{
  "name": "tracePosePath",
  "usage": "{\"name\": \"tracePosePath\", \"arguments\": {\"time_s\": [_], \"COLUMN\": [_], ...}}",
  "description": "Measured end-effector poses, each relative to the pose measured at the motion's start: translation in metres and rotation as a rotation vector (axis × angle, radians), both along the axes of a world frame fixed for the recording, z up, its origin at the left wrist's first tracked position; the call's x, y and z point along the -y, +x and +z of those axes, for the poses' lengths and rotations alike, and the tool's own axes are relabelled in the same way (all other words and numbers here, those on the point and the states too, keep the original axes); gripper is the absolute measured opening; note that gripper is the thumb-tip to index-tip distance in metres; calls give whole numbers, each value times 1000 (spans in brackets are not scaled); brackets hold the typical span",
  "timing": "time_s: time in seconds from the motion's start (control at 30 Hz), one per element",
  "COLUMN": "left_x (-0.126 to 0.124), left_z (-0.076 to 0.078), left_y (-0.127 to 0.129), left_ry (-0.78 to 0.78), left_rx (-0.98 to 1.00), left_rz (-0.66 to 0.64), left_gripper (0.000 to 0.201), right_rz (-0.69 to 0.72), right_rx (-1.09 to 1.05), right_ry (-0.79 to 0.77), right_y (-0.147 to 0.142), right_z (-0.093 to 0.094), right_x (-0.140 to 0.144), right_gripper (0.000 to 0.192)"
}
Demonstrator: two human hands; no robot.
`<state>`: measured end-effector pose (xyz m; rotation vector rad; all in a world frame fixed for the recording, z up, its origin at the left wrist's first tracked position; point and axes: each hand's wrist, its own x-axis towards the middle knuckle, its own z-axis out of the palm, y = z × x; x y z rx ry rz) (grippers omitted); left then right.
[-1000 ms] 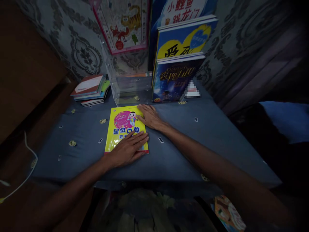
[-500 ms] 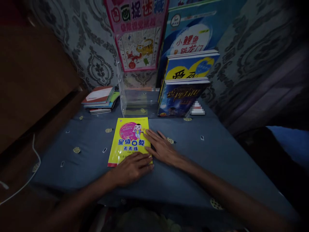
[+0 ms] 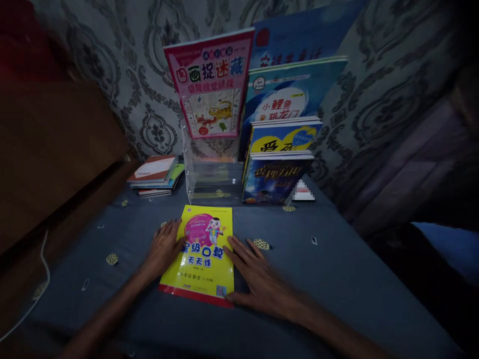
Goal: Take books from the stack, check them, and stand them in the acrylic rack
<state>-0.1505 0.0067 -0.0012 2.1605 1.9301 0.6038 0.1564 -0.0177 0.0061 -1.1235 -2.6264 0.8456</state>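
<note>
The left hand point(image 3: 161, 252) shows its back, fingers point(image 3: 171, 230) extended forward, thumb point(image 3: 180, 244) pointing toward the right hand point(image 3: 260, 276). That hand, back up too, is spread, its thumb nearer the body than its fingers. Both bare forearms point(image 3: 112, 305) slant back from the fingers.

- Looks like a thin yellow book point(image 3: 204, 271), closed
- Bears blue lettering, a pink circle and a cartoon figure
- Lies flat, front cover up, red-banded edge nearest, on grey-blue tablecloth point(image 3: 318, 279)
</note>
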Motion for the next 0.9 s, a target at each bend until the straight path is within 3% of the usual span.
{"name": "tracePosePath", "arguments": {"time_s": [0.1,0.17,0.27,0.33,0.4,0.6,0.77,0.9], "left_x": [-5,-8,-11,-9,-4,7,6,1], "left_z": [-2,3,17,28,38,61,74,90], "left_y": [1,1,0,-1,2,15,20,20], "left_ry": [-24,-115,-416,-616,-706,-643,-592,-529], "left_rx": [314,616,1023,1189,1313,1465,1467,1462], "left_rz": [-32,29,105,66,1,-90,-202,-264], "left_gripper": [58,67,75,68,59,56,65,66], "right_rz": [12,16,24,13,-32,-187,-264,-354], "right_rx": [-5,-10,-25,-32,-44,-131,-606,-931], "right_ry": [-28,-44,-53,-71,-102,-198,-390,-600], "right_y": [1,2,4,5,5,1,-6,-12], "right_z": [1,1,-2,-4,-5,-1,-6,0], "right_x": [-1,-1,-2,-2,-2,-3,-5,-10], "right_gripper": [107,109,109,112,116,118,95,101]}}
